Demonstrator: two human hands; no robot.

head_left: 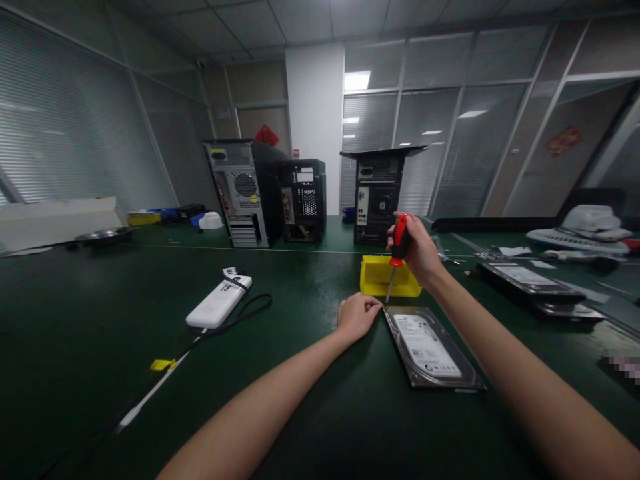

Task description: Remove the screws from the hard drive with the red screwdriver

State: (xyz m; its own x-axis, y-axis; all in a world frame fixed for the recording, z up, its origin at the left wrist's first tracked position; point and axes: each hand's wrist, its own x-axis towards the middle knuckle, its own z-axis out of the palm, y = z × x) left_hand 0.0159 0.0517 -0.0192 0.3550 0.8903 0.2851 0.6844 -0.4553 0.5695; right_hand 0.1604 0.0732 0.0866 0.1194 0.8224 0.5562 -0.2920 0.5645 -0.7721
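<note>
A hard drive (430, 347) lies label up on the green table in front of me. My right hand (420, 247) is closed around the red and black handle of a screwdriver (400, 241), held nearly upright. Its shaft points down to the drive's far left corner. At that same corner my left hand (357, 315) rests on the table, thumb and fingers pinched together beside the screwdriver's tip. Whatever may be between those fingertips is too small to make out. Just behind the drive stands a yellow bin (370, 275), partly covered by my right hand and the screwdriver.
To the left lies a white power bank (220, 303) with a black strap and cable. Computer cases (245, 193) stand at the back, another case (377, 197) behind the bin. More hard drives (530, 283) are stacked at the right, near a white keyboard (565, 239).
</note>
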